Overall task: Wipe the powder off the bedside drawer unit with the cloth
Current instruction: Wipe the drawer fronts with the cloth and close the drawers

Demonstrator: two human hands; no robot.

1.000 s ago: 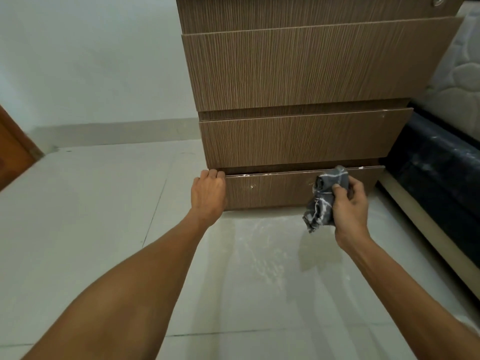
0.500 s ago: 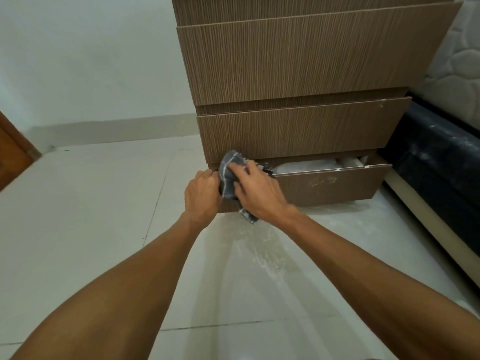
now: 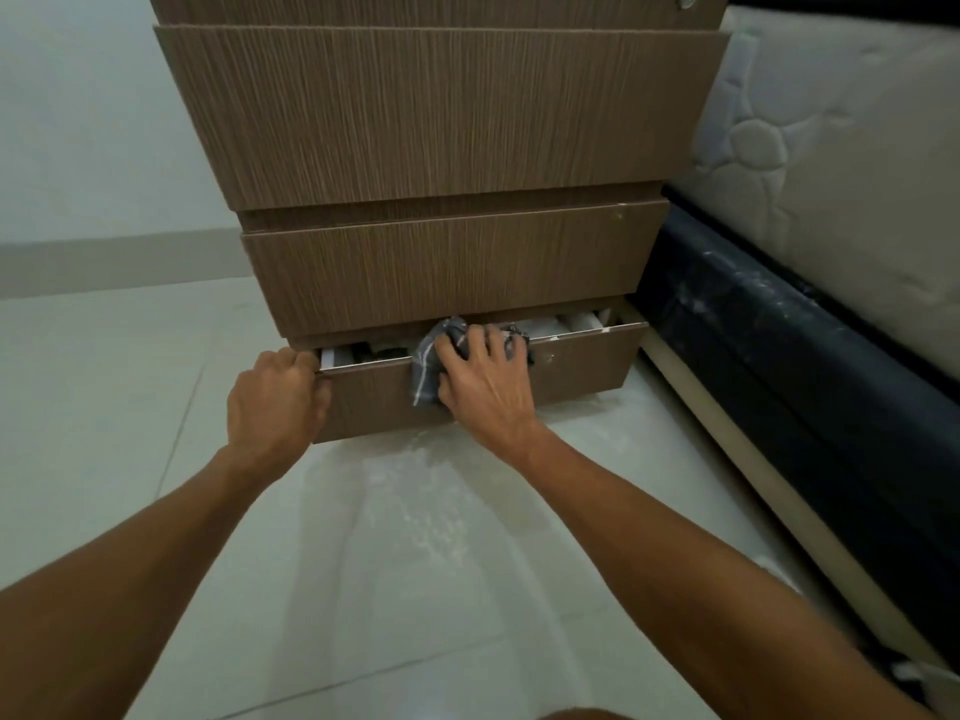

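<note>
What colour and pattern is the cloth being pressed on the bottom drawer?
Dark grey with thin white stripes, seen in the head view: the cloth.

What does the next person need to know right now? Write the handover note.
Left hand: gripping the left end of the bottom drawer, which is pulled partly open.
Right hand: pressing the grey cloth over the drawer's top edge, near the middle.
Done: the drawer front left of the cloth looks clean.
Left: white specks on the drawer front right of the cloth and along its top edge toward the right corner; a speck on the middle drawer's upper right corner; powder on the floor below.
</note>
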